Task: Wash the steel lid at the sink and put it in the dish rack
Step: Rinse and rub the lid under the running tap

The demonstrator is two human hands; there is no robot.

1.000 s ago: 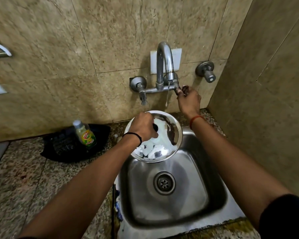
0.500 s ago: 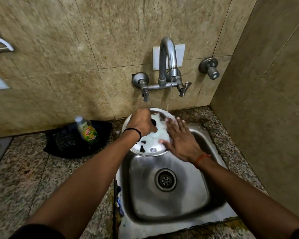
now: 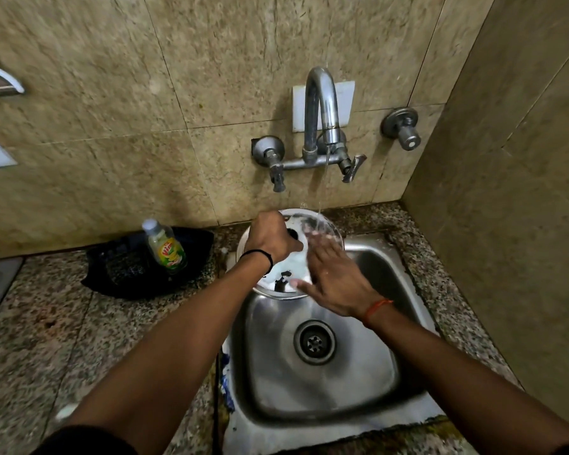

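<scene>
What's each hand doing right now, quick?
Left hand: closed, gripping the steel lid by its knob.
Right hand: open, flat on the lid, holding nothing.

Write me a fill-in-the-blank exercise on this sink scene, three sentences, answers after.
1. The left hand grips the steel lid by its black ____.
2. The right hand lies flat and ____ on the lid.
3. Water runs from the ____ onto the lid, held over the sink.

Answers: knob; open; tap

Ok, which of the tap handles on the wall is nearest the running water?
The lever handle at the right end of the mixer bar, just right of the stream. The left handle and the round valve sit farther off.
</scene>
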